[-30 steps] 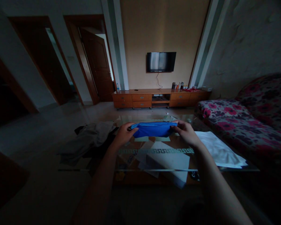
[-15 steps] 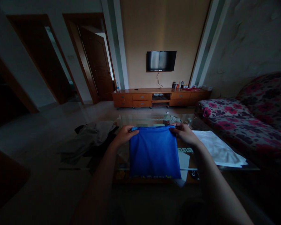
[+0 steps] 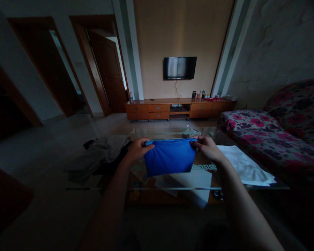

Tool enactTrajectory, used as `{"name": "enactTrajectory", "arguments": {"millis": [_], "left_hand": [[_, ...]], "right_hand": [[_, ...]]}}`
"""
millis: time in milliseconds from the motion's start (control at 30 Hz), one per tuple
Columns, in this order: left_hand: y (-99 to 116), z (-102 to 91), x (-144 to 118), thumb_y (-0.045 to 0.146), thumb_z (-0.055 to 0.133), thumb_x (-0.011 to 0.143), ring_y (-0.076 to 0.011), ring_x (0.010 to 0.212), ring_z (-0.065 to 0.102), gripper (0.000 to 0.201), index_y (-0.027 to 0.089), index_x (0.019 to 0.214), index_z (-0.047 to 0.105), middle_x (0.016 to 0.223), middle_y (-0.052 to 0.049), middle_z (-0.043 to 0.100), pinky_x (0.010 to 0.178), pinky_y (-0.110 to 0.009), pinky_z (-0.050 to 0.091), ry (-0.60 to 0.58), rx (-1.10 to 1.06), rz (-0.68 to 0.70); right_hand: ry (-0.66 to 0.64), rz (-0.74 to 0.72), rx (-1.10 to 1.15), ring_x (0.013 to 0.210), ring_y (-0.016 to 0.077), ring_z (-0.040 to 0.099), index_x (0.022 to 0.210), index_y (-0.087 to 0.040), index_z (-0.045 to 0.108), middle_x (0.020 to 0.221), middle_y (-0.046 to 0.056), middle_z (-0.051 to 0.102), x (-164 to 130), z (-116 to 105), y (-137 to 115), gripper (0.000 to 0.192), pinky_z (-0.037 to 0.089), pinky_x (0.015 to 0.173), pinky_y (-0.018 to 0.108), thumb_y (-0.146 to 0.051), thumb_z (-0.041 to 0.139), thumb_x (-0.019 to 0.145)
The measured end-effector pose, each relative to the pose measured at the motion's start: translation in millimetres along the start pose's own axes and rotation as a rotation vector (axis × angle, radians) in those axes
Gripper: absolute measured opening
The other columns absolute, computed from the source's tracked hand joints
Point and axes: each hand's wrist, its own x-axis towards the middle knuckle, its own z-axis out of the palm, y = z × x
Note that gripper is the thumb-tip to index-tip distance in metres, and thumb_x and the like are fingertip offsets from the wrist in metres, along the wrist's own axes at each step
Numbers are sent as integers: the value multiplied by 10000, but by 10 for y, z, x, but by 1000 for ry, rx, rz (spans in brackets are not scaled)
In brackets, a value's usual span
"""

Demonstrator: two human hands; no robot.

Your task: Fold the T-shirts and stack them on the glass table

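A blue cloth (image 3: 169, 156) hangs folded between my two hands above a glass coffee table (image 3: 172, 188). My left hand (image 3: 137, 149) pinches its upper left corner and my right hand (image 3: 207, 147) pinches its upper right corner. The cloth's lower edge ends just above white papers (image 3: 192, 181) that lie on the table in front of me.
A folded white cloth (image 3: 244, 167) lies on the table's right side. A heap of grey clothes (image 3: 99, 153) sits at its left end. A floral sofa (image 3: 277, 136) runs along the right. A wooden TV cabinet (image 3: 178, 109) and a wall TV (image 3: 180, 68) stand at the far wall.
The blue cloth was bunched a second ago, then hung long down past the table's front edge; now it hangs shorter. Both hands have stayed at its top corners.
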Motion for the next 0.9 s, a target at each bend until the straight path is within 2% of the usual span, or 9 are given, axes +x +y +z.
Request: {"name": "enactTrajectory", "arguments": {"millis": [100,200,267,400,533,700,800,900], "left_hand": [[-103,13,28,498,728,772,-164,669,572,345,167,726,642,688,17,597,588,-240,399,-42,-29,-65],[-362,121,119,530,735,750,-162,666,572,375,162,753,666,697,19,611,593,-238,399,-52,-55,-119],[-604,258,189,558,734,727,-164,662,571,408,157,767,673,700,17,623,595,-242,405,-30,-76,-149],[-1093,606,255,617,760,617,-158,619,539,470,173,659,613,606,35,579,573,-241,397,28,-56,-267],[-1424,834,235,640,767,601,-159,570,510,504,181,582,559,525,37,517,546,-252,379,50,-17,-312],[-1715,898,359,604,734,697,-160,579,509,492,193,561,502,510,53,453,572,-255,386,126,95,-328],[-1857,933,459,484,689,794,-182,664,568,378,188,620,531,603,24,525,664,-288,439,186,188,-330],[-1879,988,483,335,651,853,-234,934,620,161,175,869,637,910,-70,650,859,-354,464,260,274,-306]], "right_hand": [[-11,21,-11,666,147,529,863,-188,674,755,22,635,43,-11,86,405,440,626,276,-557,752,717],[-55,52,-13,642,136,532,849,-180,669,740,12,640,165,10,323,406,441,607,261,-556,734,708],[-65,105,-56,602,126,524,839,-171,657,703,-2,632,260,65,556,386,432,572,246,-531,709,710],[38,271,-303,565,135,563,854,-166,672,672,-2,654,371,260,1076,296,432,524,230,-443,653,752],[105,339,-440,677,171,671,899,-170,722,734,36,721,408,416,1484,217,485,603,232,-342,645,791],[133,373,-565,888,216,725,1029,-158,753,948,106,774,547,487,1745,268,516,771,266,-312,602,870],[143,377,-620,966,226,716,1124,-162,736,1026,115,765,619,526,1817,313,510,844,284,-305,558,909],[206,384,-687,1122,273,656,1286,-136,651,1208,174,700,637,601,1810,405,477,944,342,-284,515,935]]}}
